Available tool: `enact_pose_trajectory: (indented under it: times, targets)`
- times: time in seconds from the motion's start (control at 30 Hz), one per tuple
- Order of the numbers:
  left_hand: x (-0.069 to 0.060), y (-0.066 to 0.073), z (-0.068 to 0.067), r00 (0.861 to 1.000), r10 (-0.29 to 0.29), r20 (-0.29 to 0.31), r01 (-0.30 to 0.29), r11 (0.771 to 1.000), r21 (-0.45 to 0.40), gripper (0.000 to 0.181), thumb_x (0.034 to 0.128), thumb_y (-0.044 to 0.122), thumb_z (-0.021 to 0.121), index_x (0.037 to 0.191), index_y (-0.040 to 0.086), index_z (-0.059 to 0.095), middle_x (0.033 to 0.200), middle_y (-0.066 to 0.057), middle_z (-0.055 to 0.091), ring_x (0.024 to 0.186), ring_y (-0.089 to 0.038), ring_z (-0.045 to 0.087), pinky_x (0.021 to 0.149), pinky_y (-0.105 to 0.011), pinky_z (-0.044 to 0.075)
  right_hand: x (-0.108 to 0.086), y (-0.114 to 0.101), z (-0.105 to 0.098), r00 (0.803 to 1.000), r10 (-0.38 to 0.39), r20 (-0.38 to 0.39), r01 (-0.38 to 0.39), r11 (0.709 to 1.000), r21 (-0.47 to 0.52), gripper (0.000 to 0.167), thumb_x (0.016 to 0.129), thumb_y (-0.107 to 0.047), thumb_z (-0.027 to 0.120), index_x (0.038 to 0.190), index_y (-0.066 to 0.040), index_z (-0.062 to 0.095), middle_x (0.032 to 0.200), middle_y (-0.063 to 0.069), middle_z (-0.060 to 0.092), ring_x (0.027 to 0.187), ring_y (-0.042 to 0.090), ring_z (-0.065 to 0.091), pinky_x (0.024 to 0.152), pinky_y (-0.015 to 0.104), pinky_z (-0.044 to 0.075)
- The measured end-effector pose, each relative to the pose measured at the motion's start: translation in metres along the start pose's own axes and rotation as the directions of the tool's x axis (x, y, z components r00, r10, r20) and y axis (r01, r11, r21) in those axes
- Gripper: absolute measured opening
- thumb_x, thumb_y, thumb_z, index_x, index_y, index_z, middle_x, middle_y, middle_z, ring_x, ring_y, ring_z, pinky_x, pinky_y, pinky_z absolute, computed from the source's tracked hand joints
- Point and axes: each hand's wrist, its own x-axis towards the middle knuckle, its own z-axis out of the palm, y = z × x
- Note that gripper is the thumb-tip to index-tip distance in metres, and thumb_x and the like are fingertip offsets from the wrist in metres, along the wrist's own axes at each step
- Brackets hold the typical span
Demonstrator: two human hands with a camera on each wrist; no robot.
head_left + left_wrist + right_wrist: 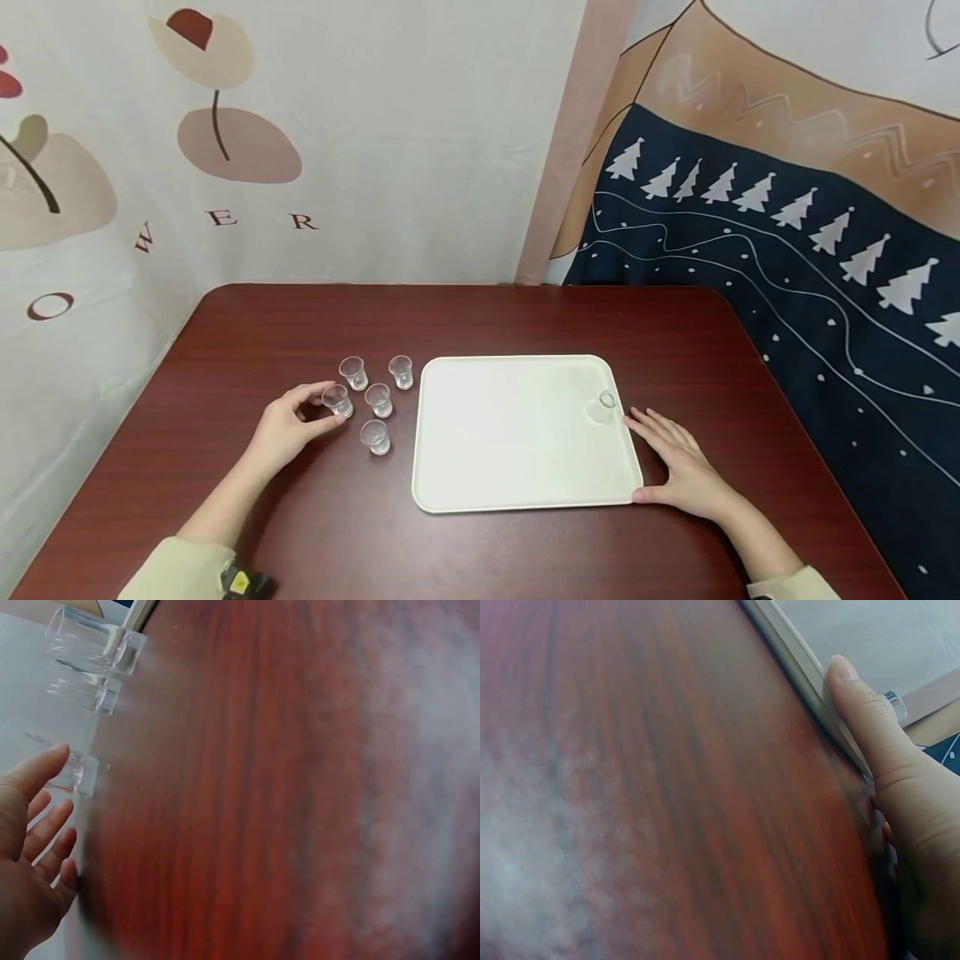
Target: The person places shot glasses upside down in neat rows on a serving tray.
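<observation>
Head view: left of the white tray (510, 450), beside four more cups (378, 402), left hand (288, 423) brackets a clear cup (340, 404), pinched or not we cannot tell; right hand (684, 465), fingers wide, touches the tray's edge, presumably steadying it under a sixth cup (603, 407).

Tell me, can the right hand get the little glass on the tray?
Probably yes. The little glass is just inside the right edge of the tray, and the right hand is beside that edge. Only the low rim seems to be between them.
</observation>
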Motion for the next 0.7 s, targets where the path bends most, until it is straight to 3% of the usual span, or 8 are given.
enact_pose_trajectory:
  times: [0.3, 0.4, 0.53, 0.7]
  targets:
    - [0.004, -0.01, 0.011, 0.993, 0.111, -0.047, -0.109, 0.993, 0.036, 0.028, 0.0724, 0.011, 0.083, 0.098, 0.007, 0.072, 0.101, -0.003, 0.068, 0.093, -0.009, 0.05, 0.081, -0.023, 0.037, -0.001, 0.0, 0.0, 1.0, 0.012, 0.007, -0.012, 1.0, 0.005, 0.104, 0.061, -0.053, 0.082, 0.148, -0.018, 0.036, 0.151, 0.013, 0.032, 0.138, 0.038, 0.019, 0.099, 0.064, 0.013]
    - [0.003, -0.01, 0.011, 0.995, 0.085, -0.056, -0.083, 0.996, 0.033, 0.024, 0.0739, 0.013, 0.083, 0.095, 0.009, 0.073, 0.099, -0.003, 0.068, 0.093, -0.011, 0.051, 0.08, -0.021, 0.037, -0.001, 0.0, 0.0, 1.0, 0.014, 0.009, -0.014, 1.0, 0.006, 0.104, 0.061, -0.053, 0.082, 0.148, -0.018, 0.036, 0.151, 0.014, 0.032, 0.138, 0.039, 0.02, 0.098, 0.065, 0.014]
    - [-0.001, -0.009, 0.006, 0.998, 0.005, -0.058, -0.003, 0.999, 0.033, 0.023, 0.0747, 0.019, 0.083, 0.093, 0.011, 0.072, 0.089, -0.003, 0.066, 0.081, -0.011, 0.053, 0.069, -0.02, 0.041, 0.0, 0.001, 0.001, 1.0, 0.007, 0.007, -0.007, 1.0, 0.006, 0.104, 0.061, -0.053, 0.082, 0.148, -0.019, 0.036, 0.151, 0.014, 0.032, 0.138, 0.038, 0.02, 0.099, 0.064, 0.014]
    - [-0.007, -0.006, -0.003, 0.996, -0.056, -0.073, 0.054, 0.998, -0.033, 0.024, 0.074, 0.016, 0.084, 0.093, 0.007, 0.071, 0.085, -0.005, 0.068, 0.068, -0.007, 0.055, 0.058, -0.017, 0.042, 0.0, 0.002, 0.001, 1.0, 0.004, 0.005, -0.004, 1.0, 0.001, 0.104, 0.061, -0.053, 0.082, 0.148, -0.019, 0.036, 0.151, 0.013, 0.031, 0.138, 0.036, 0.019, 0.099, 0.063, 0.013]
